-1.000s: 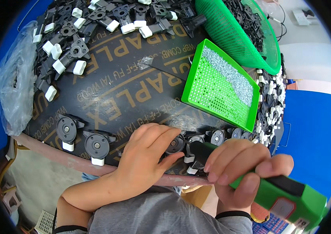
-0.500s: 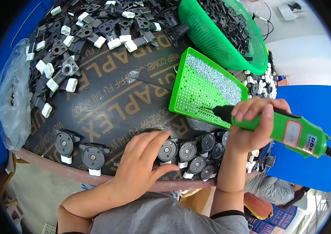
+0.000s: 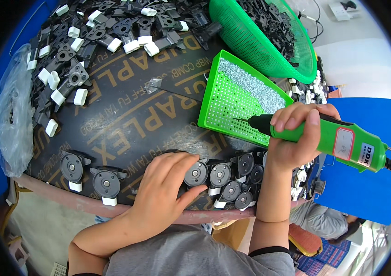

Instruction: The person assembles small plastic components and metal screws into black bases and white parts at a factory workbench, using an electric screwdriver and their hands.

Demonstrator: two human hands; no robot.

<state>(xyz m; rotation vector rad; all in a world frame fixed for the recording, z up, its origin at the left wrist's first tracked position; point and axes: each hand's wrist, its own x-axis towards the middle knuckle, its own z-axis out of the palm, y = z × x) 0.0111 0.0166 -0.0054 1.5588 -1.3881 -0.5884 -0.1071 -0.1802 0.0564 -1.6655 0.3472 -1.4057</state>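
Observation:
My right hand [image 3: 294, 133] grips a green electric screwdriver [image 3: 347, 143]. Its thin bit reaches left over the green perforated tray [image 3: 210, 103], where small silvery screws [image 3: 253, 85] lie heaped along the far side. Whether a screw sits on the bit's tip is too small to tell. At the table's near edge my left hand [image 3: 163, 186] curls around a black disc-shaped part [image 3: 196, 174], index finger at its far side and thumb at its near side. More black disc parts [image 3: 220, 175] with white ends stand just right of it. Two others [image 3: 106, 183] stand left of my hand.
Many black brackets with white caps [image 3: 76, 78] are piled at the far left. A green mesh basket [image 3: 246, 41] of black parts stands beyond the tray. A clear plastic bag [image 3: 11, 115] hangs at the left edge. Another person's grey sleeve [image 3: 317, 221] shows at lower right.
The screwdriver's bit has shifted slightly left and up over the tray, and now shows clearly. My left thumb has drawn closer to the disc part. The whole view has shifted a little.

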